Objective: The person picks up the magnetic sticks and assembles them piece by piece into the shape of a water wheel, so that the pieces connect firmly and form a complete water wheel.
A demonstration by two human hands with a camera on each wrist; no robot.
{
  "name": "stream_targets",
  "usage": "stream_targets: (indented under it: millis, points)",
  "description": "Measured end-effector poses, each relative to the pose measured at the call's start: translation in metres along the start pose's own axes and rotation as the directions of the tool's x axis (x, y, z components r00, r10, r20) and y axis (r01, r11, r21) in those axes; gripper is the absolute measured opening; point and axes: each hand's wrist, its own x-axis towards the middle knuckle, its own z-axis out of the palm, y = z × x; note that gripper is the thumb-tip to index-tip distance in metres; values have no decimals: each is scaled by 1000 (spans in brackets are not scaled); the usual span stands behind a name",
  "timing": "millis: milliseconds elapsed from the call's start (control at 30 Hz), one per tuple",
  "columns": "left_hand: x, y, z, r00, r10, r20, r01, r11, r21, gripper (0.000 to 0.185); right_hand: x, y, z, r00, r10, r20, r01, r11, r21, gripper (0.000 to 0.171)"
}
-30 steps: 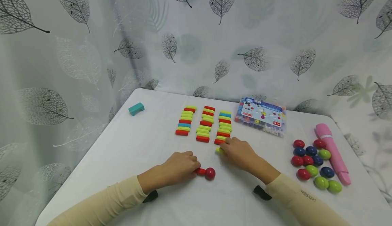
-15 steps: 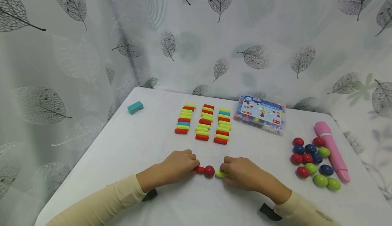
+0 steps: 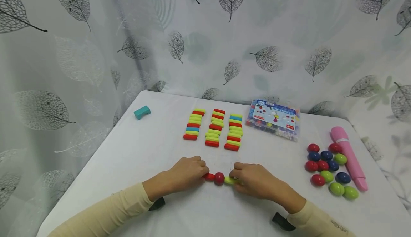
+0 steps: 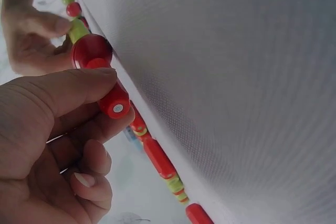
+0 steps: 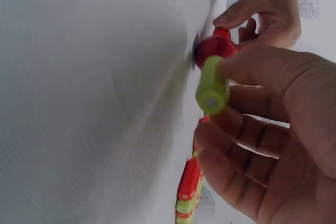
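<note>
My left hand (image 3: 185, 174) pinches a red rod (image 4: 116, 103) between thumb and fingers; a pale disc shows on its near end in the left wrist view. A dark red ball (image 3: 219, 178) touches the other end of that rod. From the opposite side, my right hand (image 3: 253, 180) pinches a yellow-green rod (image 5: 212, 88), whose far end meets the ball. Rod, ball and rod form one line between my hands, low over the white table. Fingers cover part of each rod.
Three columns of red, yellow-green and blue rods (image 3: 212, 131) lie beyond my hands. A clear case (image 3: 273, 119) stands behind them. At right are several coloured balls (image 3: 322, 165) and a pink cylinder (image 3: 350, 158); a teal block (image 3: 142, 112) lies far left.
My right hand has brought the yellow-green rod from beside the right column toward me and up against the red ball. My left hand stays nearly in place, holding the red rod.
</note>
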Motion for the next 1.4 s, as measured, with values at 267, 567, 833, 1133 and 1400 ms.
stream_targets:
  millis: [267, 567, 833, 1133, 1400]
  points:
    - [0, -2, 1, 1000, 2, -6, -2, 1000, -9, 25, 25, 33, -3, 954, 133, -268, -170, 978, -120, 33]
    - [2, 1, 5, 1000, 11, -3, -11, 1000, 7, 28, 45, 50, 4, 957, 148, -251, -202, 958, -203, 34]
    - [0, 1, 3, 1000, 11, -21, -10, 1000, 20, 19, 56, 51, 4, 956, 224, -189, -255, 953, -161, 28]
    - [0, -1, 3, 1000, 22, -20, -22, 1000, 14, 22, 65, 48, -2, 943, 307, -127, -324, 935, -143, 27]
    - [-1, -2, 2, 1000, 24, -16, -24, 1000, 8, 23, 54, 45, -12, 968, 237, -79, -245, 961, -125, 23]
